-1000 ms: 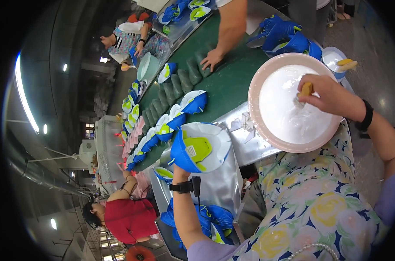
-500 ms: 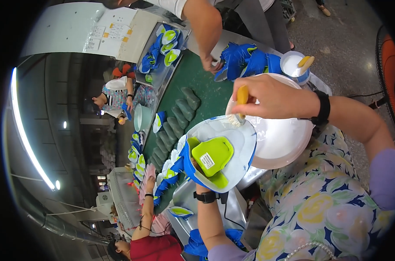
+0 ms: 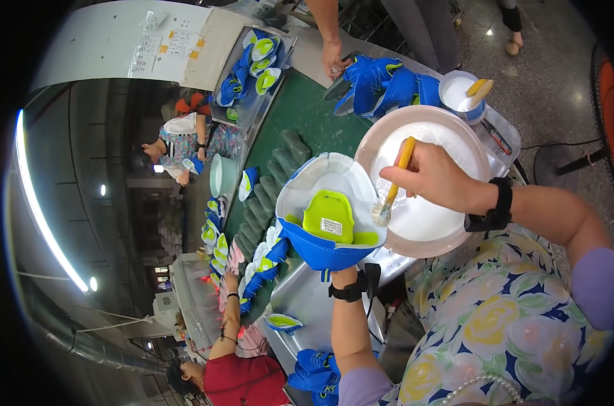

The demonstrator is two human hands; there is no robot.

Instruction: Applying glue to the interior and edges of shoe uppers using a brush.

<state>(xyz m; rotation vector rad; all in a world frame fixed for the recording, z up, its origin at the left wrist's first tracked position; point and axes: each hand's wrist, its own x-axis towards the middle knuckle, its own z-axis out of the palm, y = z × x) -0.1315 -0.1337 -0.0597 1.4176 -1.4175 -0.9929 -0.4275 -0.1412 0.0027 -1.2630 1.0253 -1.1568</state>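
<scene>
My left hand (image 3: 346, 276) holds up a blue shoe upper (image 3: 324, 252) from below; its fingers are hidden behind the upper. The upper's open underside faces me, with a pale grey-white margin around a lime-green lining and a small white label. My right hand (image 3: 434, 174) grips a yellow-handled brush (image 3: 404, 157), tilted so that its white-coated bristles meet the upper's right edge. Under that hand stands a wide pinkish basin (image 3: 425, 248) containing white liquid.
A bucket (image 3: 474, 116) with yellow-handled brushes stands beyond the basin, by blue uppers (image 3: 378, 84). Dark green shoe lasts (image 3: 261, 203) line the green belt (image 3: 307, 101). A co-worker's hand (image 3: 332, 61) touches a dark piece at the far edge. Another co-worker (image 3: 242, 375) reaches in at lower left.
The upper has turned and shifted slightly up and left. My right hand has moved right and down, carrying the brush from the upper's top margin to its right edge. The far co-worker's arm has drawn back.
</scene>
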